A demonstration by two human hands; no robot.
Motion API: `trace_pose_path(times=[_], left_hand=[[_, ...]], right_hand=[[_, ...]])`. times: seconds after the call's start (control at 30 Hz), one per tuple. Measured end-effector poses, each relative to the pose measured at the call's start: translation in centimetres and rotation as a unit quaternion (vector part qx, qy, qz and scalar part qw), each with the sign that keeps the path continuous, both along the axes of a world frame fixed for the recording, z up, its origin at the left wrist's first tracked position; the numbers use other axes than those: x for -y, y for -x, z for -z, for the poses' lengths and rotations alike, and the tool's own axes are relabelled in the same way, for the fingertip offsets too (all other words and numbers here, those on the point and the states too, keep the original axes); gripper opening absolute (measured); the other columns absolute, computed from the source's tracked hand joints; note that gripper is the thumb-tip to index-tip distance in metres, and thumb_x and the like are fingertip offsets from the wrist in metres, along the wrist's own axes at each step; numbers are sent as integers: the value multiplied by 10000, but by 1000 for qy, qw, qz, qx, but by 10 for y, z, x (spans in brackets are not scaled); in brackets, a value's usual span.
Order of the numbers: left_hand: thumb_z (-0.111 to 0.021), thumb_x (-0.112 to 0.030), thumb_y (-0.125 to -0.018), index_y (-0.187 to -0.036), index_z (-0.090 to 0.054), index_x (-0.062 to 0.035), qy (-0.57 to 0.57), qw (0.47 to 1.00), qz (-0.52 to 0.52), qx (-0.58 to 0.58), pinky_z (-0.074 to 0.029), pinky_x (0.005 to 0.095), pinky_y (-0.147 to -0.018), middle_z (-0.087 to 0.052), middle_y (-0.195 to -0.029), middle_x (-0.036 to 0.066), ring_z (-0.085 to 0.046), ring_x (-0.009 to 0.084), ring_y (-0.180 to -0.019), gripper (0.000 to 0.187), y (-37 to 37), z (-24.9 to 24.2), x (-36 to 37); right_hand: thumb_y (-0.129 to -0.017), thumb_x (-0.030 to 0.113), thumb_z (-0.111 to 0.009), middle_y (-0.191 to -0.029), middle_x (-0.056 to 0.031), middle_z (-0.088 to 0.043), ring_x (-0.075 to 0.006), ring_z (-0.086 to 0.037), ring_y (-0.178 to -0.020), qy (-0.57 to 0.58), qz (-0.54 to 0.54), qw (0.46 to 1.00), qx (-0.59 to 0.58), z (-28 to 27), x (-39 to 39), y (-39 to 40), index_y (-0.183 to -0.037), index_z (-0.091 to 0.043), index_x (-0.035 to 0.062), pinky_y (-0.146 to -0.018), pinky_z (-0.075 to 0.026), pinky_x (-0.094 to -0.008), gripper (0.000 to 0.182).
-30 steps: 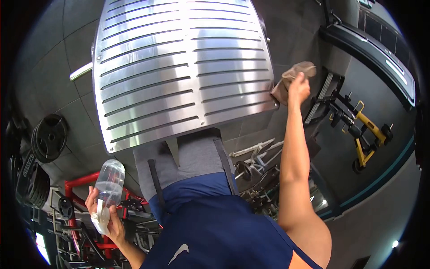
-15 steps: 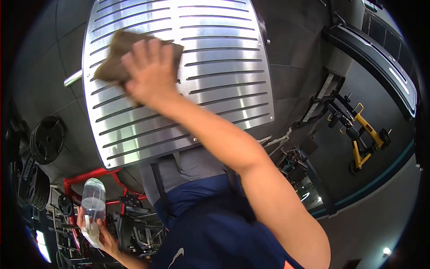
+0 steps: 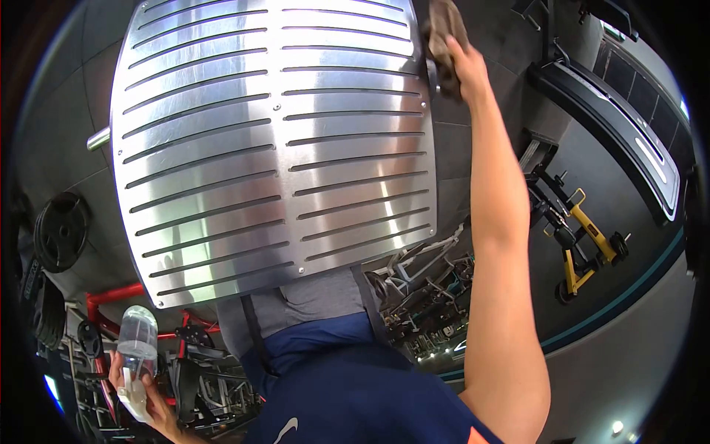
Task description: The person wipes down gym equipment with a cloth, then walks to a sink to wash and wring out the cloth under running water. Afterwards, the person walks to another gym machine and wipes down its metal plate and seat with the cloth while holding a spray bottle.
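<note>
A brown cloth (image 3: 446, 29) is bunched in my right hand (image 3: 470, 68), at the right edge of a slotted, shiny metal plate (image 3: 214, 159). The fingers are closed on the cloth, and the arm is stretched far forward. Down at the lower left, my left hand (image 3: 155, 399) grips a clear spray bottle (image 3: 138, 344) by its white trigger head (image 3: 133, 396). Clear liquid shows inside the bottle. Screws run along the middle and edges of the plate, which lies in front of my body.
A short metal bar (image 3: 98, 138) sticks out left of the plate. Black weight plates (image 3: 61, 231) and a red frame (image 3: 115, 300) stand at the left. To the right are a treadmill (image 3: 614, 126) and a yellow-and-black machine (image 3: 588, 237).
My right hand has swept the cloth from the plate's left part to its right edge. The view has shifted slightly. My left hand still holds the spray bottle.
</note>
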State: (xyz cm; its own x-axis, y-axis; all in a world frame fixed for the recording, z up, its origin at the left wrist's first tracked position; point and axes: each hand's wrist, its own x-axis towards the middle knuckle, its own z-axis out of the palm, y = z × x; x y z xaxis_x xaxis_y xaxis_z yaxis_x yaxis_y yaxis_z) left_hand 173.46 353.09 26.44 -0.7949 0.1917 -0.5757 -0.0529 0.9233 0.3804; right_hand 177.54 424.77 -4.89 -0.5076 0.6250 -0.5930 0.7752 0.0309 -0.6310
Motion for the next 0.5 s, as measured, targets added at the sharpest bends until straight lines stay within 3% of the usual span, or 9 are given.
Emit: trace_pose_path(times=[0.07, 0.13, 0.17, 0.33, 0.37, 0.4, 0.5], left_hand=[[-518, -168, -999, -1368, -416, 59, 30, 998, 58, -13, -262, 459, -1124, -449, -1414, 202, -393, 353, -1349, 445, 6, -7, 5], [-519, -166, -998, -1363, -418, 63, 50, 994, 90, -23, -263, 463, -1124, -452, -1411, 205, -400, 359, -1342, 443, 9, -12, 6], [-520, -164, -997, -1360, -419, 65, 53, 994, 93, -23, -262, 466, -1124, -453, -1410, 207, -404, 362, -1339, 441, 8, -12, 7], [-525, -152, -989, -1349, -427, 65, 61, 994, 92, -10, -258, 472, -1126, -454, -1405, 212, -405, 368, -1338, 431, 10, -2, -7], [-519, -166, -991, -1316, -464, 75, 60, 995, 75, -20, -289, 536, -1100, -492, -1359, 220, -439, 430, -1299, 408, 9, -1, -11], [-516, -167, -992, -1310, -468, 76, 56, 995, 81, -18, -298, 536, -1094, -491, -1359, 221, -440, 432, -1297, 403, 11, 0, -12], [-509, -171, -994, -1296, -480, 75, 43, 995, 89, -17, -319, 535, -1080, -486, -1360, 224, -442, 435, -1293, 390, 13, 2, -15]], right_hand=[[-898, 364, -694, -966, -63, -667, -154, -597, -834, -48, -109, 991, 59, 39, -21, 43, -1167, -647, -6, -765, -487, -333, 460], [-996, 350, -529, -1324, -195, -574, -305, -545, -1205, 8, -59, 990, 129, 14, 11, 94, -1394, -507, 43, -1017, -413, -449, 503], [-972, 258, -605, -1136, -130, -666, -229, -617, -1006, -24, -59, 994, 93, 29, 9, 99, -1309, -573, -4, -872, -480, -368, 428], [-970, 308, -601, -1230, -163, -628, -259, -587, -1113, 12, -53, 997, 63, 61, 16, 90, -1352, -546, 40, -949, -449, -405, 470], [-970, 321, -602, -1259, -170, -614, -266, -573, -1148, 18, -46, 996, 74, 57, 18, 87, -1368, -532, 54, -976, -433, -424, 485], [-969, 334, -602, -1288, -177, -599, -274, -560, -1183, 23, -39, 995, 85, 51, 20, 86, -1385, -519, 68, -1003, -417, -443, 501], [-880, 379, -715, -1038, -89, -662, -160, -599, -911, 46, -94, 994, 19, 78, -12, 38, -1211, -620, -14, -810, -481, -330, 522]])
